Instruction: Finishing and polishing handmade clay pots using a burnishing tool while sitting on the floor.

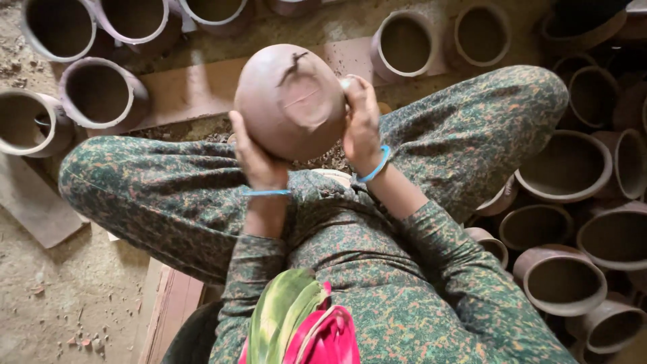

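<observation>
At the upper centre of the frame, a round clay pot point(291, 101) sat bottom-up between both hands, the left hand point(255, 156) cupping its lower left side and the right hand point(360, 121) gripping its right edge above the lap.

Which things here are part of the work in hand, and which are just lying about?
In hand:
round clay pot, base towards the camera
left hand cupping it
right hand on its side

Lying about:
open pots at right
pots at top left
wooden board

Open pots point(563, 280) crowd the right; bare floor point(74, 296) lower left lies free.
</observation>
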